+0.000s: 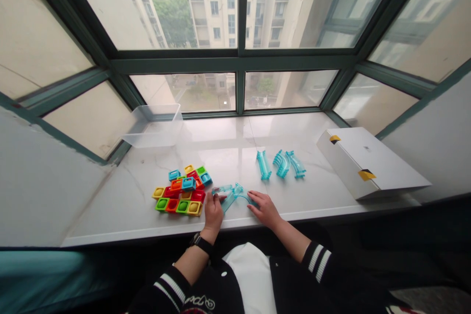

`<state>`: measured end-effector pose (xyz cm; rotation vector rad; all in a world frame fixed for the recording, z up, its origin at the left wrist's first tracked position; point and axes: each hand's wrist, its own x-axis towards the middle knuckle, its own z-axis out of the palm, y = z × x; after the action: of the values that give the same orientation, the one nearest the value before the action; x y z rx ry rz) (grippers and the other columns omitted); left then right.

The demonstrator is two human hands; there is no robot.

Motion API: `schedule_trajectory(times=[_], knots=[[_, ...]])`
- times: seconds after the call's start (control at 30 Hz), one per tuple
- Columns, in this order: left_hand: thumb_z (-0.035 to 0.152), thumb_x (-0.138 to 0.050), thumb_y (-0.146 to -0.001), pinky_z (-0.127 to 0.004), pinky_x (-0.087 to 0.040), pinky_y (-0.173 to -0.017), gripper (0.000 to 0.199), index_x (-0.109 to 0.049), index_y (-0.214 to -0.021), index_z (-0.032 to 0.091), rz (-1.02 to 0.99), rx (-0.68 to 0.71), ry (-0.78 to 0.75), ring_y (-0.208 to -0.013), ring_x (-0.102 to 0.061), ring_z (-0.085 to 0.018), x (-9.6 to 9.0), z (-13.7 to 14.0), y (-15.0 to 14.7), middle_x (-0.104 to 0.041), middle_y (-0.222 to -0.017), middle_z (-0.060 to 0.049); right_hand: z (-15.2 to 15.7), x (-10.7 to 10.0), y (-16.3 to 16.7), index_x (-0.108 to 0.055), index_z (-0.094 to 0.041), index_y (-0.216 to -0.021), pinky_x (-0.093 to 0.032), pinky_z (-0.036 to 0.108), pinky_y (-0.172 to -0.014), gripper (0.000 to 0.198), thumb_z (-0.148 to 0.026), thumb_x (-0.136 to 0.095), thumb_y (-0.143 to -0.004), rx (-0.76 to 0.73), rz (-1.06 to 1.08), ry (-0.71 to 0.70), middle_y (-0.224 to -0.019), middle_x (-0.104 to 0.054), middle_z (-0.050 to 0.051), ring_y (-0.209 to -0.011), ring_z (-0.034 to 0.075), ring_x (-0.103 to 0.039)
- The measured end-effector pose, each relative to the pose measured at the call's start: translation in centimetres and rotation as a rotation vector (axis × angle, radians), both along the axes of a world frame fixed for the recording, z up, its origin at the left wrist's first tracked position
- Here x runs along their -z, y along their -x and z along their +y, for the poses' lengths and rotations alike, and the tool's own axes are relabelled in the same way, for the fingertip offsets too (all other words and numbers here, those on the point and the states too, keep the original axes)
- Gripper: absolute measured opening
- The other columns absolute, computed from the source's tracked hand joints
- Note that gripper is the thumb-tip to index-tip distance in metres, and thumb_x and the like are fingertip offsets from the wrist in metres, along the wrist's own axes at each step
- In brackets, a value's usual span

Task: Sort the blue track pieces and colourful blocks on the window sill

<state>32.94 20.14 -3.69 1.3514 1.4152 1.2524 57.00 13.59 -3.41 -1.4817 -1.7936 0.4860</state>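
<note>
Small translucent blue track pieces lie in a cluster at the front of the white sill, between my two hands. My left hand is closed at the left side of the cluster, its fingers against a straight piece. On the right, my right hand has its fingertips on the end of a curved track piece. Right beside my left hand is a pile of colourful square blocks in red, yellow, green, orange and blue. My fingers partly hide the pieces they touch.
Farther right on the sill lie a straight track piece and two curved ones. A clear plastic bin stands at the back left. A white box with striped tape is at the right, and windows line the back.
</note>
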Motion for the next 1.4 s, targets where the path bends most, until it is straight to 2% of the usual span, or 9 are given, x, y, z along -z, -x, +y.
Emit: schedule_trajectory(times=[0.23, 0.4, 0.5, 0.57, 0.7, 1.0, 1.13, 1.23, 1.4], knots=[[0.052, -0.046, -0.105, -0.045, -0.066, -0.082, 0.038, -0.059, -0.122, 0.021, -0.091, 0.020, -0.003, -0.083, -0.078, -0.022, -0.5, 0.2, -0.2, -0.073, -0.111, -0.011, 0.0, -0.3, -0.1, -0.075, -0.029, -0.133, -0.053, 0.056, -0.112, 0.039, -0.046, -0.063, -0.100, 0.051, 0.148, 0.043, -0.136, -0.074, 0.011, -0.128, 0.033, -0.068], [0.032, -0.047, -0.103, -0.044, -0.064, -0.090, 0.028, -0.065, -0.122, 0.022, 0.094, 0.098, -0.130, -0.097, -0.072, -0.022, -0.6, 0.1, 0.2, -0.067, -0.117, -0.011, 0.4, -1.2, -0.7, -0.081, -0.027, -0.120, -0.055, 0.051, -0.110, 0.048, -0.064, -0.059, -0.098, 0.100, 0.449, 0.154, -0.129, -0.077, 0.011, -0.122, 0.031, -0.071], [0.020, -0.049, -0.096, -0.048, -0.058, -0.103, 0.032, -0.071, -0.118, 0.024, 0.224, 0.129, -0.201, -0.117, -0.066, -0.026, -0.8, -0.1, 0.4, -0.064, -0.122, -0.011, 0.7, -2.1, -1.2, -0.082, -0.022, -0.116, -0.057, 0.050, -0.104, 0.059, -0.072, -0.059, -0.095, 0.133, 0.604, 0.255, -0.114, -0.080, 0.012, -0.109, 0.032, -0.075], [0.014, -0.049, -0.090, -0.050, -0.054, -0.110, 0.037, -0.073, -0.116, 0.025, 0.293, 0.147, -0.221, -0.122, -0.063, -0.027, -1.0, -0.2, 0.4, -0.064, -0.123, -0.010, 0.7, -2.8, -1.5, -0.082, -0.020, -0.115, -0.055, 0.051, -0.105, 0.063, -0.074, -0.059, -0.094, 0.144, 0.666, 0.302, -0.104, -0.081, 0.012, -0.105, 0.031, -0.075], [0.008, -0.049, -0.082, -0.052, -0.052, -0.111, 0.044, -0.075, -0.114, 0.025, 0.366, 0.220, -0.228, -0.122, -0.063, -0.029, -1.4, -0.4, 0.2, -0.065, -0.123, -0.010, 0.6, -3.8, -2.2, -0.081, -0.020, -0.118, -0.058, 0.051, -0.099, 0.066, -0.076, -0.061, -0.090, 0.169, 0.817, 0.336, -0.115, -0.080, 0.014, -0.096, 0.028, -0.075], [0.012, -0.053, -0.085, -0.053, -0.052, -0.108, 0.040, -0.076, -0.114, 0.026, 0.444, 0.312, -0.293, -0.116, -0.063, -0.030, -1.8, -0.7, 0.0, -0.067, -0.118, -0.010, -0.1, -7.6, -5.4, -0.080, -0.019, -0.115, -0.060, 0.051, -0.095, 0.064, -0.076, -0.058, -0.093, 0.206, 1.044, 0.229, -0.125, -0.077, 0.017, -0.096, 0.028, -0.074], [0.017, -0.056, -0.089, -0.053, -0.053, -0.108, 0.032, -0.075, -0.113, 0.026, 0.446, 0.326, -0.293, -0.117, -0.064, -0.031, -1.8, -0.6, 0.1, -0.067, -0.119, -0.010, -0.8, -9.1, -8.0, -0.077, -0.024, -0.124, -0.060, 0.051, -0.096, 0.068, -0.080, -0.063, -0.089, 0.227, 1.051, 0.158, -0.137, -0.071, 0.015, -0.099, 0.028, -0.073], [0.020, -0.056, -0.090, -0.053, -0.053, -0.107, 0.030, -0.075, -0.113, 0.026, 0.447, 0.323, -0.282, -0.116, -0.064, -0.031, -1.8, -0.6, 0.0, -0.068, -0.118, -0.010, -1.1, -9.7, -10.0, -0.076, -0.028, -0.127, -0.060, 0.049, -0.095, 0.064, -0.075, -0.074, -0.083, 0.246, 1.075, 0.111, -0.144, -0.067, 0.012, -0.101, 0.027, -0.072], [0.021, -0.056, -0.090, -0.053, -0.054, -0.105, 0.028, -0.074, -0.111, 0.027, 0.447, 0.310, -0.286, -0.112, -0.066, -0.031, -1.9, -0.4, -0.2, -0.070, -0.115, -0.010, -0.5, -10.0, -12.8, -0.077, -0.027, -0.128, -0.059, 0.049, -0.095, 0.061, -0.064, -0.084, -0.079, 0.400, 0.971, 0.049, -0.142, -0.068, 0.012, -0.104, 0.027, -0.071]])
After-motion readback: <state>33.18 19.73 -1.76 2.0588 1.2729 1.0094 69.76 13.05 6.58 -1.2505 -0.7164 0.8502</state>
